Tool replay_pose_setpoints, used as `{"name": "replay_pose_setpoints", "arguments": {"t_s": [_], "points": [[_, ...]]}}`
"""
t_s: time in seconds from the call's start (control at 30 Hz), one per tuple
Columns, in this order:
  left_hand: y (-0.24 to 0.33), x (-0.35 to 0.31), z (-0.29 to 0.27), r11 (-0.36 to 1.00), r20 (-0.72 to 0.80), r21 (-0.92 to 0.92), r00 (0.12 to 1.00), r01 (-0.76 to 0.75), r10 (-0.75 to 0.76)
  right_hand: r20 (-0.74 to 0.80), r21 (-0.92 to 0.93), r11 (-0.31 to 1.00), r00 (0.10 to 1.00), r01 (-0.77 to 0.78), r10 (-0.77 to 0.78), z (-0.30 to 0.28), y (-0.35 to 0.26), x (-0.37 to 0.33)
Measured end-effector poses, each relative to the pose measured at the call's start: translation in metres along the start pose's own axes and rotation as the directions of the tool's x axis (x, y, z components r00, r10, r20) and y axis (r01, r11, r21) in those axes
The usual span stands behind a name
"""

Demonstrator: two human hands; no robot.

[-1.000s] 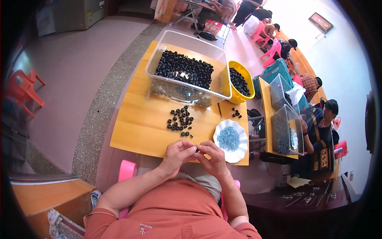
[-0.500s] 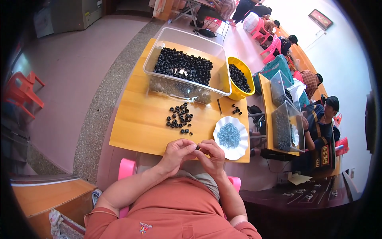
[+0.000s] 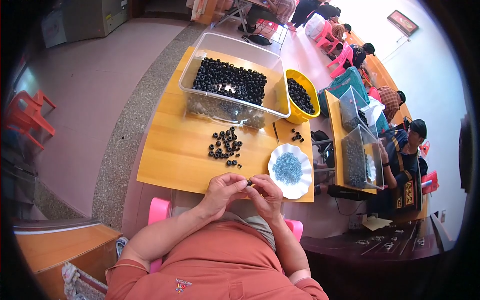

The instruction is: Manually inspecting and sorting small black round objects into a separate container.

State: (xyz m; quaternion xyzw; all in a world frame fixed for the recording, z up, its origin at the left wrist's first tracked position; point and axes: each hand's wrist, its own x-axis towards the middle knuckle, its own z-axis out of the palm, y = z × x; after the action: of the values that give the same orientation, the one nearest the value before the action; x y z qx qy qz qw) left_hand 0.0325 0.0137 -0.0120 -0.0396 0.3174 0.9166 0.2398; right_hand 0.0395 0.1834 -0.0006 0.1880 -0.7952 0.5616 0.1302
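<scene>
At the table's near edge my left hand (image 3: 223, 194) and my right hand (image 3: 267, 196) meet, fingertips closed on one small black round part (image 3: 249, 183). Their fingers cover most of it. Just beyond them lies a loose group of black ring-like parts (image 3: 226, 144), with open holes in several. A white scalloped dish (image 3: 274, 176) stands close to my right hand, holding a heap of tiny clear bluish pieces (image 3: 287, 168). A few smaller black pieces (image 3: 297, 135) lie beyond the dish, near a thin dark stick (image 3: 276, 133).
Across the far half of the table (image 3: 167, 160) stands a clear plastic bin (image 3: 272, 107) of black parts. A yellow tub (image 3: 298, 117) of the same sits beside it. To the right, a person (image 3: 407, 145) works at another table with clear bins (image 3: 362, 160). A red stool (image 3: 30, 117) stands left.
The view has shifted very slightly. Both hands stay together on the black part, which shows a little more between the fingertips.
</scene>
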Motion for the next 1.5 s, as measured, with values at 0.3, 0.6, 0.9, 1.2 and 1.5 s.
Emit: {"name": "replay_pose_setpoints", "arguments": {"t_s": [0.3, 0.6, 0.9, 1.2, 1.5], "points": [[0.0, -0.001, 0.002, 1.0, 0.008, -0.002, 1.0, -0.004, 0.004, 0.009, 0.036, 0.999, 1.0, -0.025, 0.024, -0.002, 0.002, -0.004], [-0.001, -0.002, 0.004, 0.999, 0.022, 0.041, 0.999, -0.026, 0.025, 0.033, 0.008, 1.0, 0.999, 0.006, -0.007, -0.005, -0.004, -0.004], [-0.001, -0.005, 0.008, 0.997, 0.004, 0.072, 1.0, 0.001, -0.002, 0.111, -0.223, 0.975, 0.994, 0.026, -0.001, -0.019, -0.019, -0.004], [-0.003, -0.003, 0.007, 0.997, -0.012, 0.073, 0.999, 0.038, -0.037, 0.09, -0.762, 0.628, 0.987, 0.156, -0.136, -0.095, -0.005, -0.005], [-0.012, -0.01, 0.013, 0.98, 0.063, 0.198, 0.997, 0.022, -0.035, 0.027, -0.63, 0.776, 0.999, 0.032, -0.019, -0.074, 0.004, 0.001]]}}
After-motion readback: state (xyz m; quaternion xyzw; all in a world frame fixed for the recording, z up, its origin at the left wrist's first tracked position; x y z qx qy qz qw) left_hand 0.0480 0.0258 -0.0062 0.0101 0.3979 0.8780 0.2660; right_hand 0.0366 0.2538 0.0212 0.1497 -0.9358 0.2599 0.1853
